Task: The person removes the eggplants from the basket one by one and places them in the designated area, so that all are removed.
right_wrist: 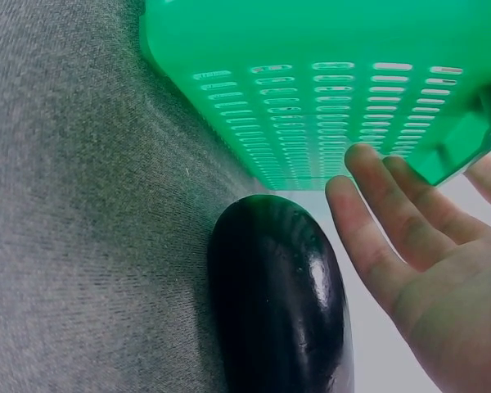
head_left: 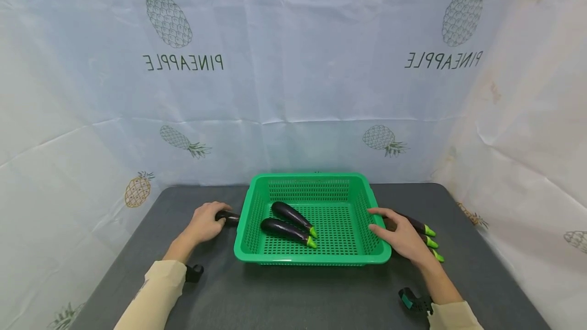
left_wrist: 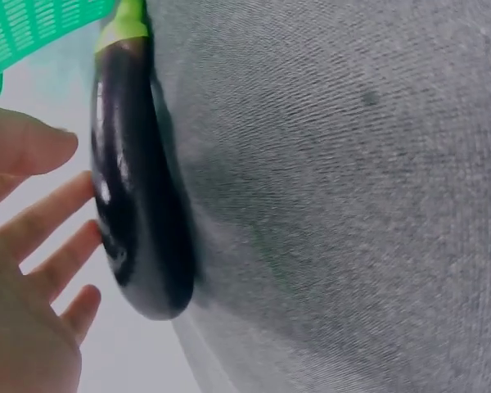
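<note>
Head view | my left hand [head_left: 205, 224] open, fingers over eggplant [head_left: 228, 217] beside basket [head_left: 312, 260] | right hand [head_left: 400, 236] open above three eggplants [head_left: 424, 229] (ungripped) | step: reaching; next needs fingers closing round one.

Glossy, smooth dark eggplant [left_wrist: 139, 196]; perforated green basket [head_left: 312, 258], seemingly plastic; matt grey woven cloth on the table [head_left: 293, 294]

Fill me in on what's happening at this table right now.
A person sits at a dark table with a green basket that holds two eggplants. The left hand reaches over one eggplant lying left of the basket, fingers open beside it in the wrist view. The right hand hovers, open, over three more eggplants on the right side.
</note>
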`<action>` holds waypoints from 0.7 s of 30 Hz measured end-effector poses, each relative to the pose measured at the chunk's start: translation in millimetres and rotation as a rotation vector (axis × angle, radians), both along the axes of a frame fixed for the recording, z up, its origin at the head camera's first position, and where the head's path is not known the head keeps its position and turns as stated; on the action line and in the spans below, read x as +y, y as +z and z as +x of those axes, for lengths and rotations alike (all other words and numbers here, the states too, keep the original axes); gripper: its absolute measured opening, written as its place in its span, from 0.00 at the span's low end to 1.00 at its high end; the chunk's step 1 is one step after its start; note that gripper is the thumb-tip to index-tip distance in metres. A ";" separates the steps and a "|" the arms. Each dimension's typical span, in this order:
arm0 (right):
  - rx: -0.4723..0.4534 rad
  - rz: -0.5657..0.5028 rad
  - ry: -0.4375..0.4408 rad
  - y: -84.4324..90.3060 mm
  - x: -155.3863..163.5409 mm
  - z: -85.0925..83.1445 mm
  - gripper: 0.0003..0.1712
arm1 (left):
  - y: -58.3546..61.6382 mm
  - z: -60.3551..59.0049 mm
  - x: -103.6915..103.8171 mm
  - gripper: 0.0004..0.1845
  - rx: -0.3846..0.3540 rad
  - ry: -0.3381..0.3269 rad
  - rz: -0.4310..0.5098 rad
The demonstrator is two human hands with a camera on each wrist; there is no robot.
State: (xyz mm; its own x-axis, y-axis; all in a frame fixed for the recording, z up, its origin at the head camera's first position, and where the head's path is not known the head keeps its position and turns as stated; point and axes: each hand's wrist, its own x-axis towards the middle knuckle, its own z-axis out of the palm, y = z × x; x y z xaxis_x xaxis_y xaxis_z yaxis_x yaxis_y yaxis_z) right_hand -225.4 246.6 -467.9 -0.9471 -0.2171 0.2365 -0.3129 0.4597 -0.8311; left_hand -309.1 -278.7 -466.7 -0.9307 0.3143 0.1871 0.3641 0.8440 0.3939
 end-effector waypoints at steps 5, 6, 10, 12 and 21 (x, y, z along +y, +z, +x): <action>0.004 0.001 0.001 1.6 -0.6 0.5 0.27 | 7.4 3.2 1.4 0.16 -0.004 0.038 0.054; 0.002 0.001 0.001 1.7 -0.8 0.6 0.27 | 9.1 4.2 1.9 0.16 0.000 0.043 0.066; 0.003 0.002 0.002 2.0 -1.0 0.6 0.27 | 15.9 6.5 4.9 0.13 0.052 0.060 0.140; 0.007 0.003 0.002 1.9 -1.0 0.4 0.27 | 19.5 7.7 6.7 0.12 0.094 0.060 0.180; 0.010 0.008 -0.006 1.4 -1.2 1.0 0.27 | 37.7 14.2 19.0 0.08 0.247 0.035 0.303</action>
